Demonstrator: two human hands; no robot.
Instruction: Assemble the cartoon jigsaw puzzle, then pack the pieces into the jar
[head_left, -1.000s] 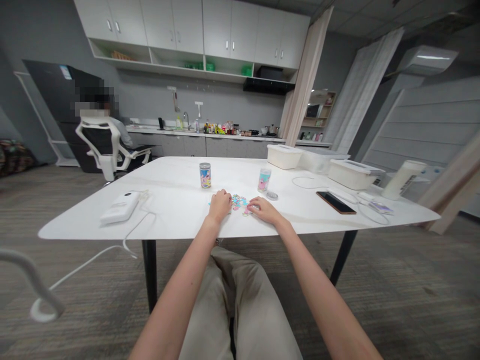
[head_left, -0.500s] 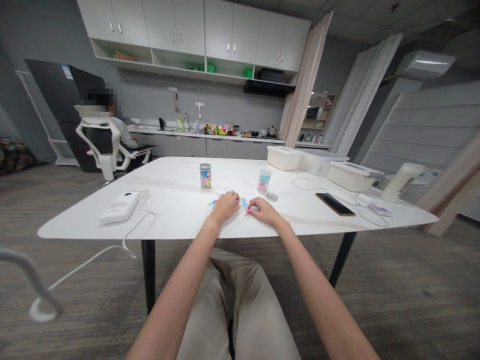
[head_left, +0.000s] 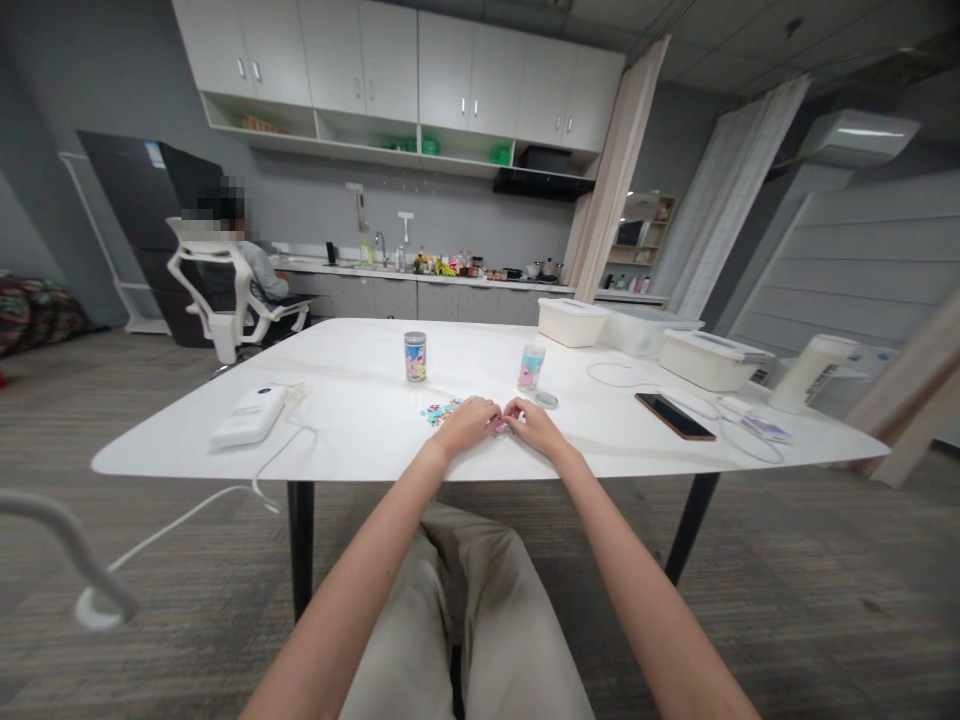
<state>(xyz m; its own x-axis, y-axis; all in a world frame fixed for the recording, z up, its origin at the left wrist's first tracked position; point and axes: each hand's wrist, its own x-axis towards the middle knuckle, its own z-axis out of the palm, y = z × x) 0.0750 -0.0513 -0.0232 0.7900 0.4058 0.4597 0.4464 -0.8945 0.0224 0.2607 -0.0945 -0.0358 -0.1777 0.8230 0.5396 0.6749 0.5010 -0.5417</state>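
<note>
Seemingly, left hand (head_left: 472, 424) and right hand (head_left: 534, 425) touch pieces (head_left: 501, 429).

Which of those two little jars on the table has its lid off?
The turquoise-and-pink jar, just beyond the right hand: a loose silver lid lies beside it, while the blue jar has its lid on.
</note>
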